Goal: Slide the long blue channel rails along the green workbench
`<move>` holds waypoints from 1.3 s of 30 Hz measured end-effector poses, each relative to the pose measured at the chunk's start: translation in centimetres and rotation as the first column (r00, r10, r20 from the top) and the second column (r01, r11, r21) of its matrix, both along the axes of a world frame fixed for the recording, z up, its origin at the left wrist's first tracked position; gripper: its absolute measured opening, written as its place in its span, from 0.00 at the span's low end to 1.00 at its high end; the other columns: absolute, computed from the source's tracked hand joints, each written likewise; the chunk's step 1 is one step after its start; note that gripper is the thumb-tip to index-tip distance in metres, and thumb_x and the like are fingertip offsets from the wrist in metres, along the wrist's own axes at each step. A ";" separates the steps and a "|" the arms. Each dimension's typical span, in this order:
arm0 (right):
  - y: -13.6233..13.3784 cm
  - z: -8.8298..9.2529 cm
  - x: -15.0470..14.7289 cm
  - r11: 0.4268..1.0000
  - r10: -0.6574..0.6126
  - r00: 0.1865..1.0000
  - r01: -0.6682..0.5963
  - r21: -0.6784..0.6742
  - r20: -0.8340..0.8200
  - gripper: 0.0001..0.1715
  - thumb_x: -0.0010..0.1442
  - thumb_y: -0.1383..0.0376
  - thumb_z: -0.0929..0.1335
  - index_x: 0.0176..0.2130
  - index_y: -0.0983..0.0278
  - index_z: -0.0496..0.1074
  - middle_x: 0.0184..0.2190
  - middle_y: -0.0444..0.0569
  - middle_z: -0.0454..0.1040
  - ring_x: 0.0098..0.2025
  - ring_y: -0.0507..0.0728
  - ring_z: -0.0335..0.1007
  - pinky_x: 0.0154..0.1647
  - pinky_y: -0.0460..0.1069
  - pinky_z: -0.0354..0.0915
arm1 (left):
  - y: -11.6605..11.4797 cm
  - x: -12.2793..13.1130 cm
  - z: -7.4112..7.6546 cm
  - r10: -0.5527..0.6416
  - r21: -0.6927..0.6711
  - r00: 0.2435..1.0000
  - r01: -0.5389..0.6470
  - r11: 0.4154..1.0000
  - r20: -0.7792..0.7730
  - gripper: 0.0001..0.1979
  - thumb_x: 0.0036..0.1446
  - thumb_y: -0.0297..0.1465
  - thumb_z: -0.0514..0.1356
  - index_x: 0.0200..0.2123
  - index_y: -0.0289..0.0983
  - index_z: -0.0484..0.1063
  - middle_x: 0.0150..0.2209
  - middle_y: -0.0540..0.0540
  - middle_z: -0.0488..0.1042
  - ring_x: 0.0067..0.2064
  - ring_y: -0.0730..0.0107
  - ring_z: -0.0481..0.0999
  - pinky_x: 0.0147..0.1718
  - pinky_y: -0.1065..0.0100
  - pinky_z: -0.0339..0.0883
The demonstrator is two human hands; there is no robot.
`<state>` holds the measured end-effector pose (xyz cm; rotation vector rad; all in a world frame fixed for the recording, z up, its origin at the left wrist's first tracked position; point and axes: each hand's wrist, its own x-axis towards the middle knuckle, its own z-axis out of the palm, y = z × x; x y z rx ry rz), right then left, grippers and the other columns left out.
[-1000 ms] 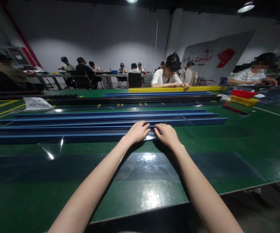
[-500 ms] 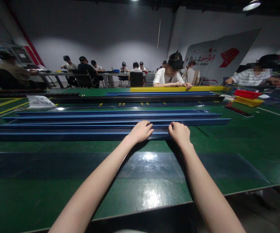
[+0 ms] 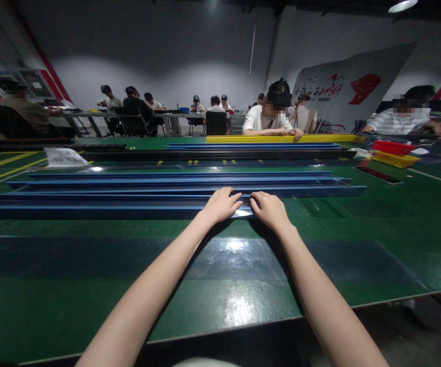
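Note:
A long blue channel strip (image 3: 90, 210) lies lengthwise on the green table, the nearest of several blue strips. My left hand (image 3: 221, 205) is closed over it near its right end, fingers over the far edge and thumb on the near side. Close by to the right, my right hand (image 3: 269, 208) grips the strip's end, its fingers curled over and partly hidden. A short shiny piece of the strip shows between my hands. Just behind lie more blue strips (image 3: 319, 191). On the table in front of my hands is a flat clear sheet (image 3: 338, 260).
Farther back are a dark strip (image 3: 224, 155), a yellow strip (image 3: 319, 138) under a co-worker's hands, and a white plastic bag (image 3: 65, 158). To the right stand a red tray (image 3: 394, 148), a yellow tray (image 3: 396, 160) and a phone-like dark slab (image 3: 379, 175). The table's near edge (image 3: 220, 334) runs below my forearms.
My right hand has slid left along the blue strip, closer to my left hand. The left hand stays in nearly the same place. The view has shifted slightly.

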<state>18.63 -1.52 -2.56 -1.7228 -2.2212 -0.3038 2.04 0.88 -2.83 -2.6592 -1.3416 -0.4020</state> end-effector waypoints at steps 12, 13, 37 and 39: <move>0.4 -0.1 1.1 0.977 -0.212 0.977 0.212 0.012 0.028 0.20 0.61 0.63 0.54 0.38 0.65 0.71 0.39 0.53 0.74 0.41 0.56 0.68 0.38 0.48 0.56 | -0.4 0.4 0.5 -0.023 0.027 0.999 0.024 0.999 -0.029 0.19 0.62 0.36 0.44 0.51 0.35 0.65 0.49 0.42 0.68 0.50 0.63 0.65 0.50 0.64 0.57; 0.4 0.0 1.2 0.977 -0.211 0.977 0.211 0.011 0.031 0.20 0.61 0.63 0.54 0.38 0.65 0.71 0.39 0.53 0.74 0.41 0.56 0.68 0.38 0.48 0.56 | -0.4 0.4 0.5 -0.023 0.024 0.999 0.023 0.999 -0.027 0.19 0.62 0.36 0.44 0.51 0.35 0.64 0.49 0.42 0.68 0.50 0.63 0.65 0.50 0.64 0.57; -0.3 0.7 1.7 0.960 -0.264 0.965 0.263 0.095 -0.004 0.20 0.60 0.62 0.55 0.34 0.63 0.72 0.35 0.51 0.75 0.38 0.56 0.69 0.34 0.47 0.54 | -1.1 -0.3 3.4 0.282 -0.022 0.954 -0.286 0.958 -0.100 0.21 0.60 0.36 0.44 0.35 0.34 0.74 0.39 0.39 0.75 0.43 0.58 0.73 0.40 0.62 0.64; -0.2 0.6 1.9 0.945 -0.302 0.953 0.302 0.124 -0.016 0.21 0.61 0.62 0.55 0.33 0.64 0.72 0.34 0.52 0.76 0.37 0.56 0.69 0.33 0.47 0.54 | -1.1 -0.5 3.5 0.312 -0.022 0.944 -0.316 0.949 -0.108 0.20 0.60 0.35 0.44 0.36 0.33 0.74 0.39 0.39 0.75 0.43 0.58 0.73 0.39 0.62 0.65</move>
